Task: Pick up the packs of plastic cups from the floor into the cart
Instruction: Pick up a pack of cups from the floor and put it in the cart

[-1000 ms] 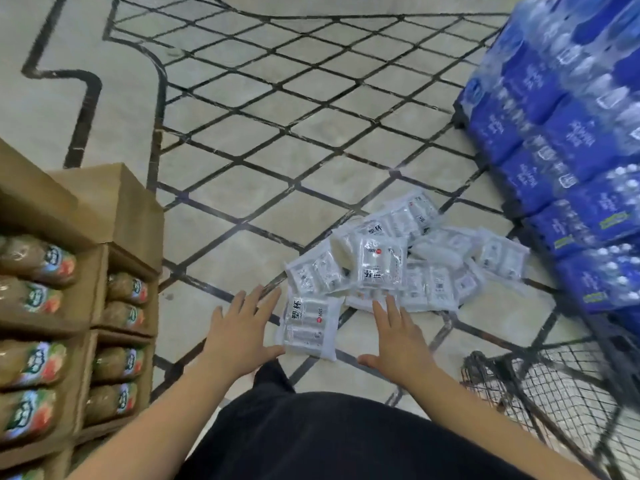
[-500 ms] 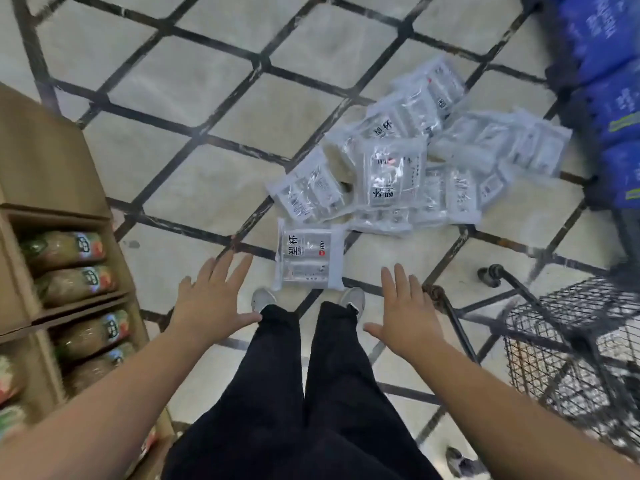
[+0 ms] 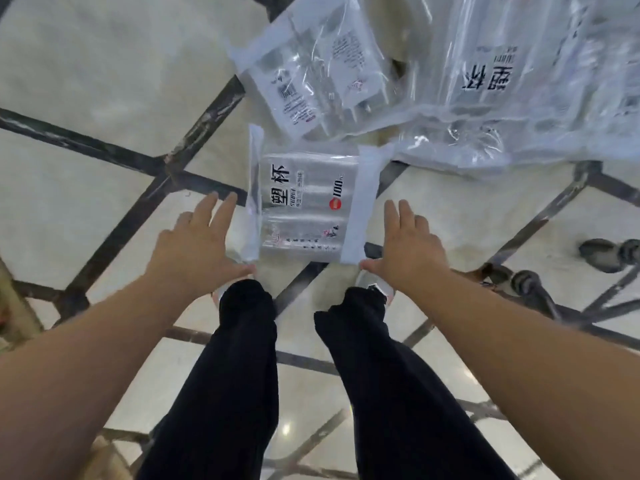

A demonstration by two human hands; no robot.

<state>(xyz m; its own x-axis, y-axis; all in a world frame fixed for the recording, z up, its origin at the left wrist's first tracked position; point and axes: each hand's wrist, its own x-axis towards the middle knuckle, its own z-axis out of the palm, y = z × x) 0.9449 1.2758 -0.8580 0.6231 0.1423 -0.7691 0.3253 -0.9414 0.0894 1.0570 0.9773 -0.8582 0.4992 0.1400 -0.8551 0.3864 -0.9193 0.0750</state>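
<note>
**Hands Lowered Around the Nearest Pack**

The tiled floor [image 3: 104,81] was seen spread with packs of plastic cups [image 3: 502,98]. The nearest pack [image 3: 304,206] lay flat just ahead of the shoes. It was flanked by the left hand [image 3: 197,244] and right hand [image 3: 408,244], fingers spread, nothing gripped. The reaching step was judged under way; next, both sides must be squeezed.

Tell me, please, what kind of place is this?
Probably a shop aisle: sealed retail packs of plastic cups lie on a polished tiled floor, and cart wheels show at right.
</note>
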